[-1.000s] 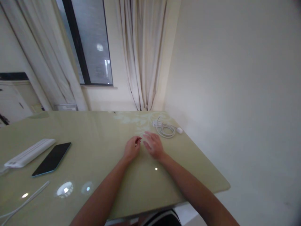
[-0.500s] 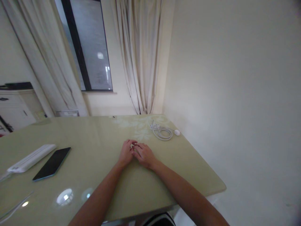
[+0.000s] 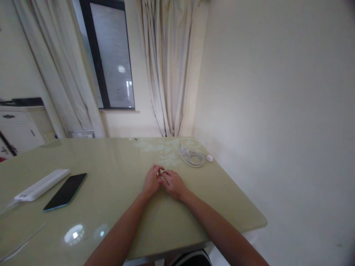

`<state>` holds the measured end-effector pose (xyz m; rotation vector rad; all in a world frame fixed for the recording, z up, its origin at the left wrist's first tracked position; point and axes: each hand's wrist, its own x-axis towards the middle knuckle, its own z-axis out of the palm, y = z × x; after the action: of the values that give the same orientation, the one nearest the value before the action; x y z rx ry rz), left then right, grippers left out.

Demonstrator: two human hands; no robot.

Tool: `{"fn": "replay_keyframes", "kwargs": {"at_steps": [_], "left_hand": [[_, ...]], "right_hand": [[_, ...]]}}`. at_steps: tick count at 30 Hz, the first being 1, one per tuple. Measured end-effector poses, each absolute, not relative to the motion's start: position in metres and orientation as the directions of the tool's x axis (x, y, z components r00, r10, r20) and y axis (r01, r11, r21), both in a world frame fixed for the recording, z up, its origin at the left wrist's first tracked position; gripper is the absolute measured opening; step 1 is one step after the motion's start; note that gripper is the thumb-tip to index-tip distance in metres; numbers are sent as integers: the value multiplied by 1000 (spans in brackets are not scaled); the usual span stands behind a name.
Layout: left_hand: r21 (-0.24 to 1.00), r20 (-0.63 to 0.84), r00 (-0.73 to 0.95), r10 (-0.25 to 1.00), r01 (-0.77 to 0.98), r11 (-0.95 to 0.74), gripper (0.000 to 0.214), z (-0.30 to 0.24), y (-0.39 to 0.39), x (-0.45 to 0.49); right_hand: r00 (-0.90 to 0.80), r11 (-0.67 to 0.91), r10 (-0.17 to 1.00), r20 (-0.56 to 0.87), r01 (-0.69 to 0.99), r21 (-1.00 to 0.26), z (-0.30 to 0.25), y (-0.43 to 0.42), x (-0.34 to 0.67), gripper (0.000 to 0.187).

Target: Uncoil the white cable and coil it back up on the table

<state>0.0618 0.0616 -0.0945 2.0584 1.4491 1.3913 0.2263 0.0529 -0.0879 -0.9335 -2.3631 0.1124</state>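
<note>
My left hand [image 3: 152, 181] and my right hand [image 3: 173, 184] meet above the middle of the pale green tabletop [image 3: 111, 166], with both forearms resting toward me. The fingers of both hands curl inward, and their tips come together in a small cluster. Whether something tiny is pinched between them is too small to tell. Beyond my right hand lies a coiled white cable [image 3: 195, 159], apart from the fingers. A white charger block [image 3: 209, 158] sits at its right end, close to the table's edge.
To the left, a dark-screened phone or tablet [image 3: 66, 191] lies beside a long white power strip [image 3: 41, 184]. A thin white cord [image 3: 23, 244] runs at the lower left. A tiny dark item [image 3: 135, 139] is at the far edge. The wall [image 3: 263, 111] borders the right side.
The view has shifted slightly, so table items appear a little farther right. My hands stay together, their fingers moved only slightly.
</note>
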Motion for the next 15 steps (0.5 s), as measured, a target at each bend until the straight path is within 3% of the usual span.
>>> {"fn": "replay_keyframes", "kwargs": {"at_steps": [7,10,13,15], "left_hand": [[648,538,93,838,590,-482,44,-94,61,60],[650,561,52,826,591,-478,50,-94,62,58],[659,560,17,828,596,-458,53,-97,65,57],[669,548,15,836,593,-449,54,-99,66,58]], "right_hand": [[-581,756,640,502,594,-275,-88,52,225,41],[-509,772,613,604,550,-319,-87,54,227,39],[-136,695,616,776,557,-454,-83,64,244,38],[199,569,583,788,592,-571,-76,77,265,40]]}}
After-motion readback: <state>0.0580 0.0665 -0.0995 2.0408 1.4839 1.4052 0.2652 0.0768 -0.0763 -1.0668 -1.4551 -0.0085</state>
